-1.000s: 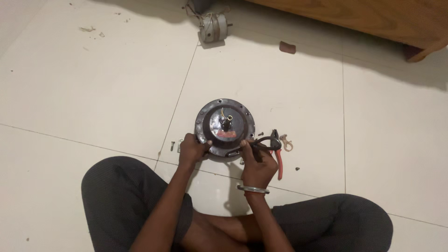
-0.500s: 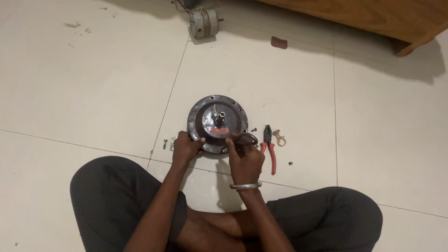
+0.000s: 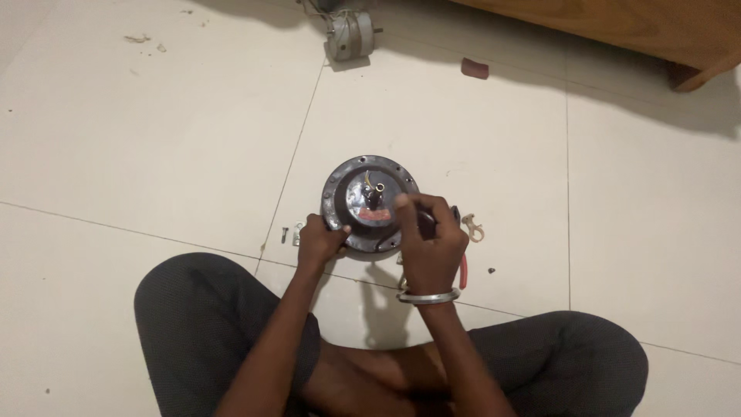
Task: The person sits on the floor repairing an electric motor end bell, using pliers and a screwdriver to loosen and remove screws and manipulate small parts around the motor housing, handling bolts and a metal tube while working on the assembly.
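A round dark motor housing (image 3: pixel 363 193) with a ring of holes and short wires at its hub lies on the tiled floor in front of my crossed legs. My left hand (image 3: pixel 320 241) grips its left rim. My right hand (image 3: pixel 432 243), with a metal bangle on the wrist, reaches over the housing's right side. Its fingers are closed on what looks like a dark-handled tool, and the fingertips are close to the hub. The tool's tip is hidden by my fingers.
Red-handled pliers (image 3: pixel 463 270) lie partly under my right hand, with a small metal clip (image 3: pixel 472 228) beside them. Loose screws (image 3: pixel 297 232) sit left of the housing. Farther off are a small grey motor (image 3: pixel 349 35), a brown block (image 3: pixel 474 68) and wooden furniture (image 3: pixel 617 23).
My right hand has moved up from the housing's lower right edge to over its top, near the hub. The left hand keeps its grip on the rim.
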